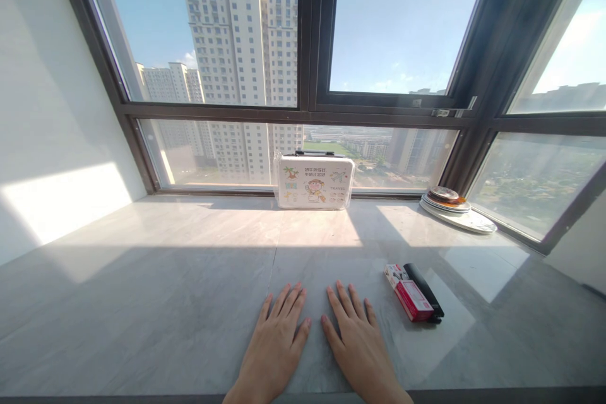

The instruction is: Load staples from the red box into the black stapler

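My left hand [277,344] lies flat, palm down, on the grey marble windowsill [165,278], fingers stretched out and holding nothing. My right hand [356,344] lies flat beside it in the same way, fingers apart, thumbs almost meeting. A red and white small box [409,294] with a black object [425,290] alongside it rests on the sill just to the right of my right hand, not touched. Against the window at the back stands a white case [315,182] with cartoon travel pictures and a dark handle.
A stack of plates [453,207] sits at the back right of the sill near the corner. Dark window frames [307,110] enclose the sill on the back and right; a white wall [47,139] bounds the left. Tall buildings show outside.
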`<state>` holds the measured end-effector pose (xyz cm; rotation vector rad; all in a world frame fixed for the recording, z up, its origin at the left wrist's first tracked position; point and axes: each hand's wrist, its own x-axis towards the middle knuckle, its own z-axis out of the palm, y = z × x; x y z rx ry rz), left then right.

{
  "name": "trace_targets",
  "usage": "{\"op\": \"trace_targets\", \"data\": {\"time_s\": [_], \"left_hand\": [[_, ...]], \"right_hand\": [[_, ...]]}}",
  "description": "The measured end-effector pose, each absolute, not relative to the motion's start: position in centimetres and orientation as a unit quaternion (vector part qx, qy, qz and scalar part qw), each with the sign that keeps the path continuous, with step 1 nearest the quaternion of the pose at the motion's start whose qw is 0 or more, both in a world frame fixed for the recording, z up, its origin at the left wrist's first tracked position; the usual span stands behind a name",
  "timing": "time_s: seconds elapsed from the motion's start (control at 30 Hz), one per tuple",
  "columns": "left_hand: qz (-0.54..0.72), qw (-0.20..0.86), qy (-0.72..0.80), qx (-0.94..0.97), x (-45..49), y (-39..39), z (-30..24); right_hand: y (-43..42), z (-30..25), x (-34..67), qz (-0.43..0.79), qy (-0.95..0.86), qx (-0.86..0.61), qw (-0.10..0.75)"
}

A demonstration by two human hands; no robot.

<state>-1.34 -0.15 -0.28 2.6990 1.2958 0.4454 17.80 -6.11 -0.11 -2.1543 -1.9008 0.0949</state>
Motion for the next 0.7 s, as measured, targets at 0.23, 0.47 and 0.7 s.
{"op": "trace_targets", "data": {"time_s": [0.23, 0.47, 0.7], "left_hand": [[0.152, 0.064, 0.424, 0.891, -1.53, -0.26, -0.01], [0.161, 0.074, 0.422, 0.889, -1.78, -0.09, -0.08], [0.160, 0.078, 0.422, 0.889, -1.99, -0.05, 0.01]], "right_hand": [[-6.13, -0.04, 17.62, 0.028, -0.656, -0.743, 0.133], [-6.09, 0.08, 17.47, 0.030, -0.655, -0.744, 0.129], [-6.22, 0.00, 17.29, 0.027, -0.655, -0.742, 0.140]]}}
